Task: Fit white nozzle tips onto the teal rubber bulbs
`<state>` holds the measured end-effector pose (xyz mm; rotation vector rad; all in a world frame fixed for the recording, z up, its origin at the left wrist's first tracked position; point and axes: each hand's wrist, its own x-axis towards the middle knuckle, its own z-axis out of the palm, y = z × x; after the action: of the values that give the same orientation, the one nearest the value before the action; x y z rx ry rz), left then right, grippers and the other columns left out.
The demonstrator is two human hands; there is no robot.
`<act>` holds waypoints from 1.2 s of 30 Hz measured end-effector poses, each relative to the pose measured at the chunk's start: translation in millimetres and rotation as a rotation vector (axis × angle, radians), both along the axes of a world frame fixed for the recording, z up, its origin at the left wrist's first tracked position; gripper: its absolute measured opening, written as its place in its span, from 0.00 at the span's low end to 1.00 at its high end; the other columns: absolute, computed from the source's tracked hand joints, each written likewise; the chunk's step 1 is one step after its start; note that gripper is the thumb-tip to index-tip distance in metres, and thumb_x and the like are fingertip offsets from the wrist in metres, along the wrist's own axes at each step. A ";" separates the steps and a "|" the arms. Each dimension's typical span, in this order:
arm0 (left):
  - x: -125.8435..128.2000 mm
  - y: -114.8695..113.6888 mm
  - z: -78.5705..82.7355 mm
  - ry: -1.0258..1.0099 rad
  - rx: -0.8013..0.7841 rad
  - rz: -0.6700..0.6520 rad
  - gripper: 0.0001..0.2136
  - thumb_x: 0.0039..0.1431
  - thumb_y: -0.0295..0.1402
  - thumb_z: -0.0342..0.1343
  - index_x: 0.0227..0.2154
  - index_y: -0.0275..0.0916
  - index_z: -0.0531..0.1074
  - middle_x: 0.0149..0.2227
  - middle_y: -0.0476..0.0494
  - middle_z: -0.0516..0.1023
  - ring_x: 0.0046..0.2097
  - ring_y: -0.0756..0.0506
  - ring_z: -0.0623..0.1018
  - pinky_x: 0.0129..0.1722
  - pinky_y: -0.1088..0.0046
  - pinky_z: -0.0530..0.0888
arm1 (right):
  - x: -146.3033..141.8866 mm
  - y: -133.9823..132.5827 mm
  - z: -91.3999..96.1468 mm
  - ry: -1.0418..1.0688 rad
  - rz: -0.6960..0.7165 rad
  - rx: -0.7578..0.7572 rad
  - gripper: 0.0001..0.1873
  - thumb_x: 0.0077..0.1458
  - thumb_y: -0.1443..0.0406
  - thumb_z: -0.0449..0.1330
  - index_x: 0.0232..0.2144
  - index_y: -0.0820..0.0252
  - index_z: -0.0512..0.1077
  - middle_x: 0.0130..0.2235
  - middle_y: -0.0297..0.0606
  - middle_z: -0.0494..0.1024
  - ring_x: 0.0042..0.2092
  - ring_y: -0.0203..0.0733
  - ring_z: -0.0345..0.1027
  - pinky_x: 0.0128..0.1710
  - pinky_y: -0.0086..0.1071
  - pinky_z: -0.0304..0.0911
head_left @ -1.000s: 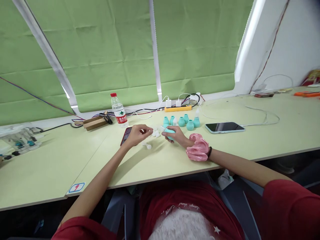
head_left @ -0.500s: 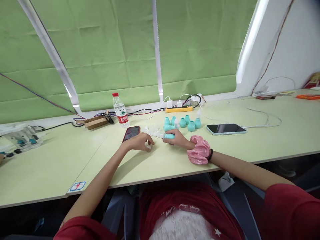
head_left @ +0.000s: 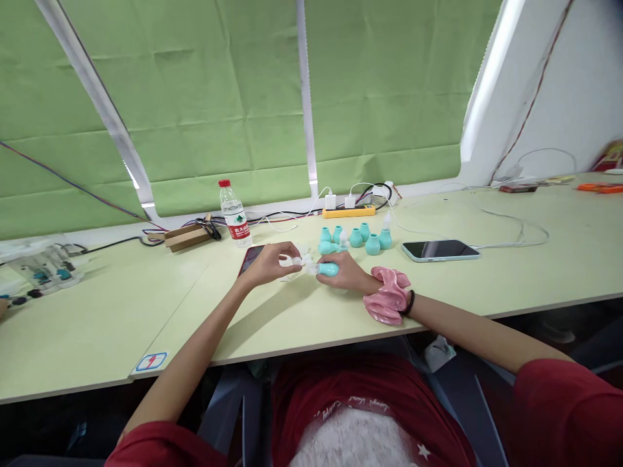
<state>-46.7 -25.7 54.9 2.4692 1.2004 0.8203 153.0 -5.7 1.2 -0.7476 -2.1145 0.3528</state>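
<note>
My right hand [head_left: 346,271] is closed round a teal rubber bulb [head_left: 328,269] whose clear tip points left. Between the thumb and forefinger of my left hand [head_left: 272,263] is a small translucent white cap [head_left: 296,261], held just left of that tip and apart from it. Small translucent pieces [head_left: 305,250] lie in a loose pile behind my hands. Past my right hand stand several teal bulbs [head_left: 372,244], most with open necks; one upright bulb [head_left: 385,238] carries a clear tip. Another bulb [head_left: 329,247] lies on its side.
A red-cased phone [head_left: 249,259] lies partly under my left hand. Farther back stand a water bottle [head_left: 235,214], a cardboard box [head_left: 187,238] and a yellow power strip [head_left: 349,212] with cables. Another phone [head_left: 440,250] lies on the right. The table's front edge [head_left: 311,346] is near my body.
My left hand has risen off the tabletop and moved slightly right, pinching the white cap. The bulb in my right hand has turned, showing its rounder body.
</note>
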 end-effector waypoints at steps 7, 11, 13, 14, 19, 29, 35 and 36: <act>2.4 3.1 -6.3 -0.176 -0.196 -0.044 0.19 0.33 0.41 0.62 0.27 0.32 0.70 0.19 0.50 0.68 0.22 0.54 0.67 0.20 0.80 0.64 | -0.3 -1.2 0.3 -0.033 0.013 0.067 0.07 0.41 0.65 0.56 0.24 0.63 0.71 0.24 0.35 0.72 0.26 0.34 0.62 0.28 0.27 0.56; 3.4 6.2 -11.9 -0.223 -0.257 -0.069 0.19 0.32 0.40 0.63 0.27 0.32 0.69 0.15 0.53 0.66 0.19 0.55 0.65 0.17 0.81 0.61 | 0.6 -1.1 -0.4 -0.047 0.029 0.104 0.07 0.41 0.64 0.56 0.24 0.63 0.71 0.25 0.36 0.72 0.27 0.35 0.63 0.29 0.28 0.56; 4.1 7.6 -14.7 -0.229 -0.273 -0.072 0.18 0.31 0.40 0.63 0.24 0.32 0.69 0.15 0.53 0.66 0.18 0.55 0.65 0.17 0.82 0.60 | 1.3 -0.9 -1.2 -0.063 0.039 0.131 0.07 0.42 0.64 0.56 0.24 0.63 0.71 0.25 0.37 0.72 0.26 0.35 0.63 0.29 0.28 0.56; 4.4 8.1 -15.7 -0.237 -0.276 -0.070 0.17 0.30 0.39 0.63 0.23 0.32 0.69 0.15 0.52 0.67 0.18 0.55 0.65 0.17 0.82 0.60 | 1.5 -0.8 -1.5 -0.071 0.040 0.143 0.07 0.42 0.64 0.56 0.24 0.63 0.71 0.25 0.36 0.72 0.26 0.35 0.63 0.29 0.28 0.56; 2.2 10.3 -15.8 -0.286 -0.303 -0.067 0.17 0.29 0.36 0.64 0.24 0.30 0.71 0.22 0.46 0.72 0.23 0.53 0.68 0.21 0.80 0.64 | 1.6 -2.3 -0.9 -0.086 0.016 0.147 0.07 0.42 0.65 0.55 0.25 0.63 0.70 0.24 0.36 0.72 0.26 0.34 0.63 0.28 0.28 0.56; -4.1 15.1 -17.3 -0.184 -0.431 -0.153 0.15 0.36 0.35 0.61 0.29 0.31 0.75 0.24 0.43 0.76 0.24 0.51 0.70 0.23 0.78 0.66 | 4.5 -5.0 -5.8 -0.195 0.031 0.225 0.08 0.47 0.65 0.53 0.27 0.63 0.70 0.28 0.40 0.74 0.30 0.38 0.65 0.32 0.30 0.56; -0.1 15.5 -20.9 -0.255 -0.345 -0.097 0.16 0.34 0.34 0.62 0.30 0.32 0.75 0.26 0.44 0.77 0.27 0.49 0.72 0.25 0.77 0.68 | 4.7 -2.6 -3.4 -0.069 0.083 0.031 0.10 0.44 0.62 0.56 0.27 0.63 0.71 0.26 0.36 0.73 0.28 0.35 0.63 0.29 0.29 0.56; 0.8 14.8 -21.0 -0.260 -0.342 -0.094 0.17 0.34 0.34 0.62 0.31 0.32 0.75 0.26 0.44 0.77 0.27 0.48 0.72 0.26 0.76 0.69 | 4.8 -2.1 -2.0 -0.056 0.092 -0.026 0.10 0.44 0.61 0.56 0.26 0.63 0.71 0.24 0.35 0.72 0.27 0.34 0.62 0.27 0.28 0.56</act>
<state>-45.9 -10.9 33.8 2.0570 1.0264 0.8050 157.8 -7.8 -0.9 -0.6830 -2.2059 0.4139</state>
